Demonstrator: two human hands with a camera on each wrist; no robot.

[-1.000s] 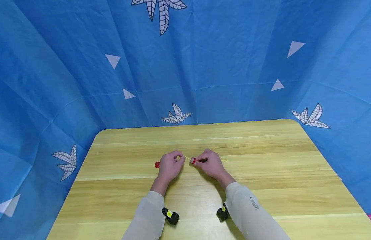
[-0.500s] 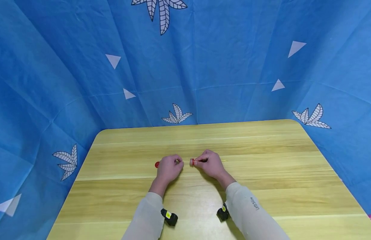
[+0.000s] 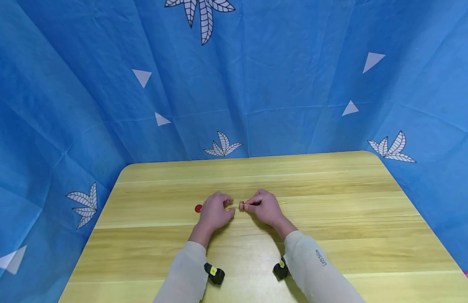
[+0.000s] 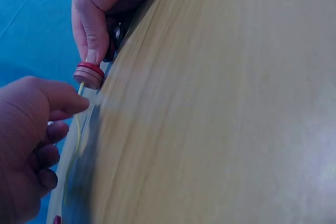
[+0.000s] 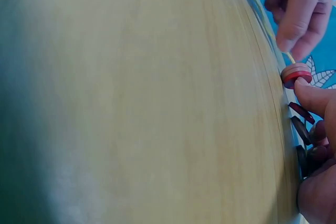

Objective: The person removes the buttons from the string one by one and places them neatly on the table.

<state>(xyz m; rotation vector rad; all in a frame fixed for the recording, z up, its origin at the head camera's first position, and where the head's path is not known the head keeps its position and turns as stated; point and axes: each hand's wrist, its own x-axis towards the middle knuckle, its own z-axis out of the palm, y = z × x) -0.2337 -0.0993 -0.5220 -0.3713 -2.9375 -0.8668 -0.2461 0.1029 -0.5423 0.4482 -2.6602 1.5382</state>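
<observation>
My right hand (image 3: 268,207) pinches a short stack of round, button-like discs (image 5: 296,73), red and pale brown, between thumb and fingertip. A thin yellow string (image 4: 79,135) comes out of the stack's left face and runs past my left hand (image 3: 215,210). That hand's thumb and index finger stand apart around the string, just left of the stack. In the right wrist view, a dark red disc (image 5: 302,113) and darker discs (image 5: 301,129) sit under the right fingers. Left of the left hand lies another red disc (image 3: 198,208), partly hidden by it in the head view.
Both hands are over a wooden table (image 3: 294,176). The string's other end (image 3: 282,203) shows right of the right hand. A blue patterned curtain (image 3: 294,84) hangs behind and beside the table. A black wrist camera (image 3: 215,273) sits at the left sleeve.
The left thumb and index finger have spread apart from their pinch on the string. The stack has turned slightly, and the right hand has stayed in place.
</observation>
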